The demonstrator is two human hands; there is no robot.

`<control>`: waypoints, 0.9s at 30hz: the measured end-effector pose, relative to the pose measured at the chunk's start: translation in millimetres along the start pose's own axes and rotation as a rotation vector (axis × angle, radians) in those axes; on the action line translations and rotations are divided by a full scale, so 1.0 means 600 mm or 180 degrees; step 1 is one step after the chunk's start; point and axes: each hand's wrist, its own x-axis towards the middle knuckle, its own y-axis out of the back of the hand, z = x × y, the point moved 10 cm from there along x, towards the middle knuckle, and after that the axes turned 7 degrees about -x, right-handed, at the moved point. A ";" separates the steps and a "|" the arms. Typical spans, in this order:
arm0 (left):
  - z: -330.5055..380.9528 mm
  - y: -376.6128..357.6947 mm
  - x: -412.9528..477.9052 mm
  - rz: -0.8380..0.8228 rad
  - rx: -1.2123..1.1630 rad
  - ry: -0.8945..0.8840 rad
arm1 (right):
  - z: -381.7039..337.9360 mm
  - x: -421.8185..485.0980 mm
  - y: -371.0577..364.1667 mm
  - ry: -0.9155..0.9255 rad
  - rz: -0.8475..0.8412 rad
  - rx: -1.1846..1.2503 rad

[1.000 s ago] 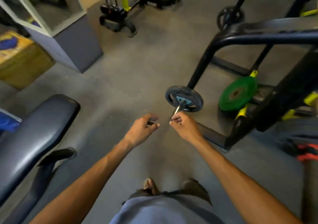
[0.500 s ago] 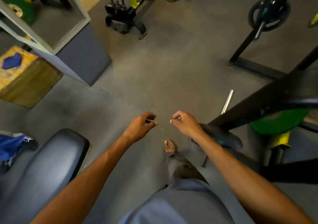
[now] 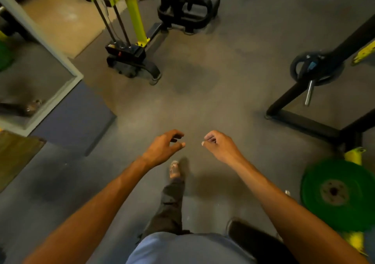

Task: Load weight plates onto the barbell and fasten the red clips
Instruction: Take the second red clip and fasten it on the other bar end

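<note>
While the green weight plate (image 3: 336, 196) sits at lower right, near the right forearm, a smaller black plate (image 3: 316, 68) rides the barbell end (image 3: 309, 92) at upper right, well apart from both hands. Left hand (image 3: 162, 150) and right hand (image 3: 221, 148) hover over the floor, fingers loosely curled, apparently holding nothing.

bare floor (image 3: 194, 101) ahead lies open; black rack frame (image 3: 304, 121) blocks right, yellow machine (image 3: 134, 20) left.

Grey rubber floor (image 3: 203, 101) throughout. Far left: lime-yellow steel upright (image 3: 136, 14) on black weight-stack base (image 3: 125, 52) – black tubular machine foot (image 3: 186, 12) far centre. Grey-framed mirror panel (image 3: 75, 76) left, brown wooden box (image 3: 16, 154) near left. Black steel rack frame (image 3: 304, 123) right.
</note>
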 end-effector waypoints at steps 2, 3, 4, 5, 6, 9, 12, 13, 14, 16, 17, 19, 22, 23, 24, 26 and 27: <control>0.015 0.047 0.104 -0.0027 0.0145 -0.0188 | -0.017 0.091 0.034 -0.0013 0.0094 0.0005; 0.026 0.073 0.155 -0.0051 0.0225 -0.0271 | -0.021 0.133 0.056 -0.0069 0.0161 0.0023; 0.041 0.096 0.204 -0.0094 0.0286 -0.0354 | -0.025 0.171 0.080 -0.0124 0.0237 0.0057; 0.061 0.118 0.255 -0.0142 0.0316 -0.0461 | -0.033 0.208 0.109 -0.0146 0.0299 0.0089; 0.086 0.138 0.309 -0.0214 0.0384 -0.0566 | -0.043 0.243 0.141 -0.0167 0.0381 0.0097; 0.175 0.184 0.467 -0.0334 0.0544 -0.0850 | -0.061 0.331 0.255 -0.0262 0.0705 0.0219; 0.281 0.197 0.612 -0.0489 0.0649 -0.1183 | -0.058 0.419 0.371 -0.0356 0.0993 0.0292; 0.311 0.195 0.663 -0.0558 0.0693 -0.1286 | -0.054 0.452 0.409 -0.0364 0.1066 0.0282; 0.340 0.192 0.711 -0.0628 0.0765 -0.1378 | -0.048 0.488 0.445 -0.0371 0.1136 0.0255; 0.392 0.176 0.811 -0.0789 0.0954 -0.1576 | -0.025 0.565 0.512 -0.0360 0.1239 0.0124; 0.418 0.166 0.865 -0.0847 0.1044 -0.1672 | -0.008 0.608 0.546 -0.0361 0.1276 0.0033; 0.477 0.152 0.973 -0.0916 0.1170 -0.1782 | 0.027 0.687 0.622 -0.0409 0.1370 -0.0125; 0.568 0.129 1.113 -0.1058 0.1298 -0.1855 | 0.082 0.776 0.746 -0.0571 0.1427 -0.0229; 0.603 0.120 1.155 -0.1125 0.1342 -0.1925 | 0.098 0.802 0.787 -0.0602 0.1396 -0.0282; 0.640 0.113 1.197 -0.1151 0.1377 -0.1986 | 0.112 0.830 0.827 -0.0633 0.1354 -0.0414; 0.707 0.101 1.279 -0.1131 0.1326 -0.2058 | 0.141 0.882 0.912 -0.0746 0.1400 -0.0609; 0.734 0.094 1.314 -0.1132 0.1279 -0.2085 | 0.155 0.904 0.949 -0.0806 0.1435 -0.0656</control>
